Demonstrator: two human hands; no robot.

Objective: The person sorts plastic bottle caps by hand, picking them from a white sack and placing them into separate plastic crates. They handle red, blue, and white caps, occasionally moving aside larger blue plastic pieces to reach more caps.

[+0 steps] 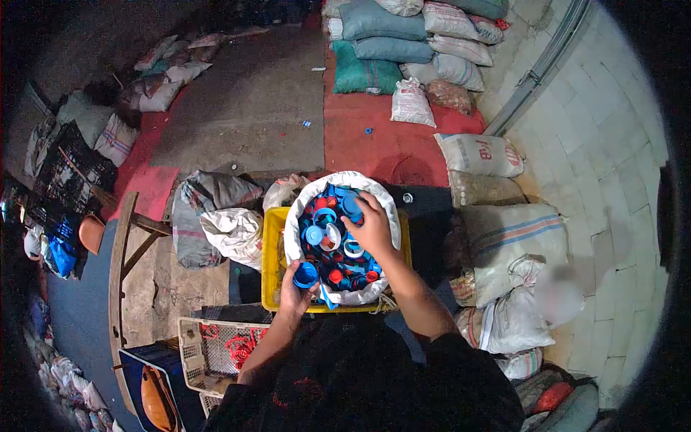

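Observation:
A white woven sack (296,216) with its rim rolled back is full of plastic caps, mostly blue, with some red and white ones. At the sack's near left edge my left hand (291,297) is closed on a blue cap (306,274), its hollow side facing up. Over the far right part of the heap, my right hand (376,229) has its fingers curled round another blue cap (350,204). Between the hands lie a light blue cap (314,235) and a white ring-like cap (332,237). The sack sits in a yellow crate (272,248).
A beige crate (188,353) with red pieces stands at the lower left, beside a wooden frame (119,266). White sacks (237,234) lean left of the yellow crate. Stuffed sacks (511,237) line the wall on the right, and more sacks (381,32) are stacked at the back.

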